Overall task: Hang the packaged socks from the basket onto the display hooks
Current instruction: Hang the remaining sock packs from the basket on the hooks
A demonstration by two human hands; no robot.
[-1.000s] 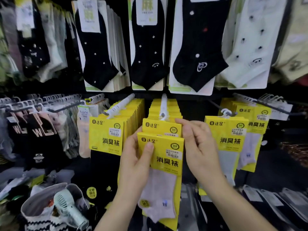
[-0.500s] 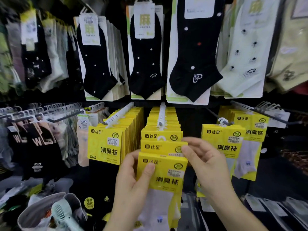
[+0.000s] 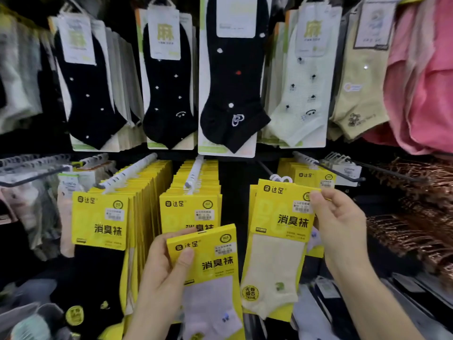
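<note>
My left hand (image 3: 166,273) holds a yellow sock pack with a pale lilac sock (image 3: 208,271) low in front of the middle display hook (image 3: 195,174). My right hand (image 3: 340,231) pinches the top right corner of a second yellow pack with a cream sock (image 3: 277,241), whose white hanger loop (image 3: 280,179) sits near the right hook (image 3: 266,168); whether it is on the hook I cannot tell. Full rows of yellow packs hang on the left hook (image 3: 130,171) and the middle hook. The basket (image 3: 27,320) shows only at the bottom left corner.
Above hang black dotted socks (image 3: 228,94), pale green socks (image 3: 299,94) and pink garments (image 3: 426,82). Copper-coloured hangers (image 3: 411,212) fill the right side. A black wire hook (image 3: 343,170) juts out at the right, more hanging socks (image 3: 31,204) at the left.
My right hand left the middle stack and moved right, now pinching the cream-sock pack. My left hand lowered slightly with the lilac-sock pack. The view shifted right.
</note>
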